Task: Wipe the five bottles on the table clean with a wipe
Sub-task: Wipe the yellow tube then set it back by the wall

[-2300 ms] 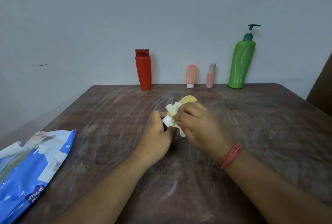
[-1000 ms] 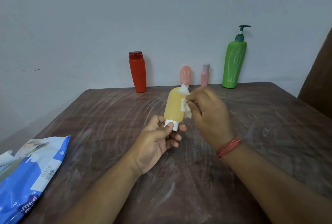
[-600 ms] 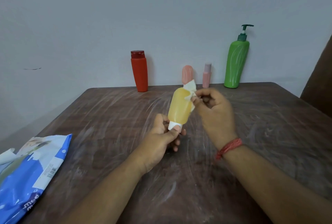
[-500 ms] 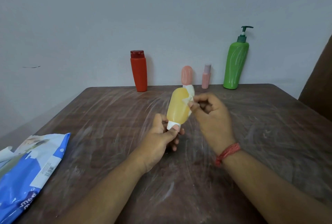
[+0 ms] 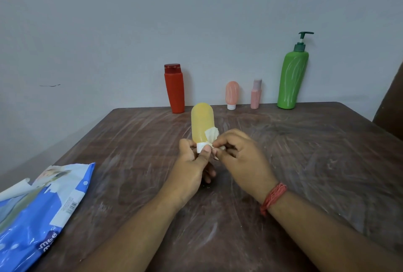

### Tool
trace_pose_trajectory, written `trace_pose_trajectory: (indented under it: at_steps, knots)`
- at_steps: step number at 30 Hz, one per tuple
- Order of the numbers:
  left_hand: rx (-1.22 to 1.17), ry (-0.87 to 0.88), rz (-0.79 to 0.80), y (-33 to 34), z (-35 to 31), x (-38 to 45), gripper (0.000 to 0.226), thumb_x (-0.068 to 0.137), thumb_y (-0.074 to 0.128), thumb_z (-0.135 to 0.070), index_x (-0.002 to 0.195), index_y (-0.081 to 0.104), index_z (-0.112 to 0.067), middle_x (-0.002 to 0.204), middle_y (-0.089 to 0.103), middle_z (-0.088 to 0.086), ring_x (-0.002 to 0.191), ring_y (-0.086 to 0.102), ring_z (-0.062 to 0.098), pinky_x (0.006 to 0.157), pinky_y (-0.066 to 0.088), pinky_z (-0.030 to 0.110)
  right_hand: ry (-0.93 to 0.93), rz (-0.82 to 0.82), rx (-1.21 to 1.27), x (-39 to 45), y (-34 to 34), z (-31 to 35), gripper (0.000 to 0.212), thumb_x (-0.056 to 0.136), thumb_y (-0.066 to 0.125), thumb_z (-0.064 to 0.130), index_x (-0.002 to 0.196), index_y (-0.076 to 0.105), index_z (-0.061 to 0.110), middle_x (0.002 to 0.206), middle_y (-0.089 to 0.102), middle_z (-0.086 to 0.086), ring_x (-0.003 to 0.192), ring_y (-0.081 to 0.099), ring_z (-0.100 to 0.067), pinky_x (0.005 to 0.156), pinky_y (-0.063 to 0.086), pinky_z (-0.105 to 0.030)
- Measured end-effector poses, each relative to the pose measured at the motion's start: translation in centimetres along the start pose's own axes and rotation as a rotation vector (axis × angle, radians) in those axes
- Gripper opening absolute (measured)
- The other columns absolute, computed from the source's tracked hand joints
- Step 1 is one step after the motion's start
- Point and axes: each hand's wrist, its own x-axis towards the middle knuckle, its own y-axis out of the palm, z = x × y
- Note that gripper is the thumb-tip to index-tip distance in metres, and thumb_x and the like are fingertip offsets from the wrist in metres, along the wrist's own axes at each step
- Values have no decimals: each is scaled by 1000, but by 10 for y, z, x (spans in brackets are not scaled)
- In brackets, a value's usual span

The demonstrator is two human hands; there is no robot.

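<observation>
From my head camera, the yellow bottle [image 5: 202, 122] stands upside down above the middle of the bench [image 5: 305, 162], its white cap [image 5: 201, 147] at the bottom. It is translucent, with a round end on top. A small crumpled white wipe [image 5: 212, 135] lies against its lower right side.

At the far edge, beside the wall, stand a red bottle [image 5: 174, 88], a small peach tube [image 5: 232, 95], a small pink bottle [image 5: 256, 94] and a green pump bottle [image 5: 292, 75]. A blue wipes packet [image 5: 37, 217] lies at the near left. Nothing stands between me and the yellow bottle.

My left hand [image 5: 192, 167] pinches the cap with thumb and fingers. My right hand [image 5: 237, 158], red thread [image 5: 273, 197] on its wrist, is curled, its fingers pinching the wipe against the bottle, just above the cap.
</observation>
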Motion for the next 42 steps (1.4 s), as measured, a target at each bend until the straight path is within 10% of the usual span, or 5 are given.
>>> trace_pose_trajectory:
  at_steps: [12,22,27,31,42]
  knots:
    - [318,50,192,7,-5,-5,15,105,50,-35,104,36,-31,101,67,2,63,59,4,63,54,28,176,-352,345,19,-24,-6,19,92,68,7,87,71,25,88,75,0,84,71,-14,72,57,-25]
    - [566,158,199,6,-8,-5,23,105,47,-38,93,27,-39,84,48,-5,65,45,0,59,39,19,-357,-148,-597,23,-49,-9,16,88,67,0,100,73,8,104,71,-3,98,62,-26,89,46,-30]
    - [604,207,139,4,-9,-5,19,105,46,-37,96,31,-39,88,58,2,72,54,14,67,50,44,-607,91,-672,14,-30,3,28,83,50,0,100,72,7,106,69,-4,96,58,-25,86,48,-34]
    - [651,222,99,1,-6,-5,17,105,46,-38,98,31,-35,85,50,-7,66,49,-2,52,41,20,-441,-30,-697,29,-53,-8,39,75,65,-16,105,74,7,103,70,-6,95,59,-28,82,52,-40]
    - [460,159,71,2,-13,-11,16,106,49,-30,96,36,-29,85,51,-1,62,45,0,54,40,17,-456,12,-693,25,-50,-4,41,76,64,-13,112,71,5,108,68,-8,96,59,-29,82,49,-36]
